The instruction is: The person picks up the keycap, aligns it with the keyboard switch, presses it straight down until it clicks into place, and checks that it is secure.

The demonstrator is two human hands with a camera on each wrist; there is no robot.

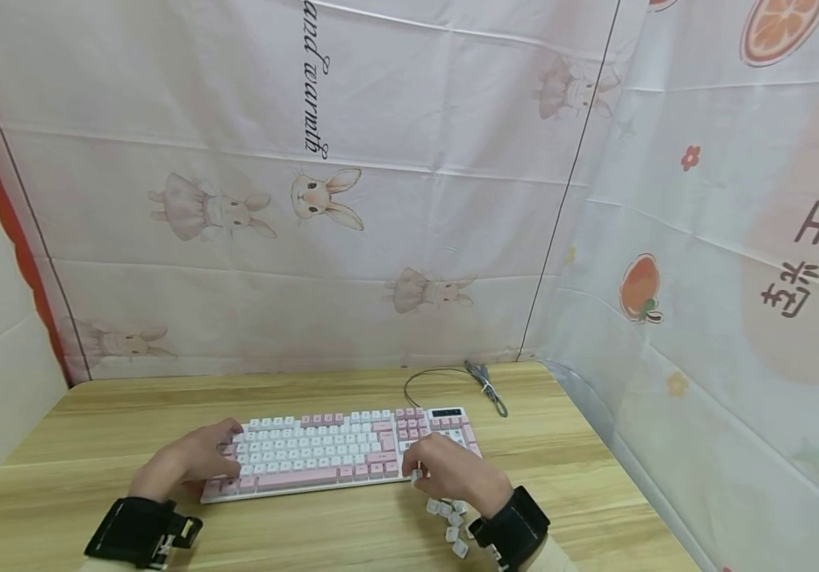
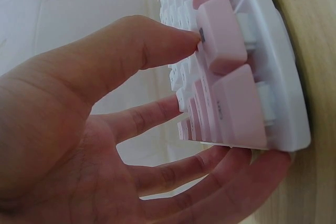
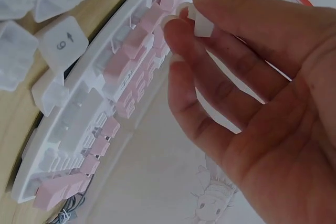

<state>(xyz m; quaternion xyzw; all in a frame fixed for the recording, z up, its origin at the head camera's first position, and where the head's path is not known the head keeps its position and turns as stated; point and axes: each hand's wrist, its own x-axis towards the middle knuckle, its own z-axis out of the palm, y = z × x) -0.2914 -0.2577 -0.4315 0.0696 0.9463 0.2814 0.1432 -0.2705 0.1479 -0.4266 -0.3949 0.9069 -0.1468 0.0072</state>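
Note:
A pink-and-white keyboard (image 1: 307,445) lies on the wooden table. At its left end my left hand (image 1: 198,457) holds it, with the thumb (image 2: 173,43) against a pink key near the front corner and the other fingers along the side edge. Over the keyboard's right part, my right hand (image 1: 452,470) pinches a small white keycap (image 3: 203,26) between thumb and fingertips. Bare spots without caps show in the number pad (image 3: 81,121) in the right wrist view. Several loose white keycaps (image 1: 452,535) lie in front of the keyboard, under the right wrist; one (image 3: 63,43) bears a 6 and an arrow.
A grey cable (image 1: 484,380), bundled with a tie, lies behind the keyboard's right end. Printed cloth curtains (image 1: 380,238) hang at the back and right of the table (image 1: 295,532). Each wrist wears a black strap (image 1: 133,531).

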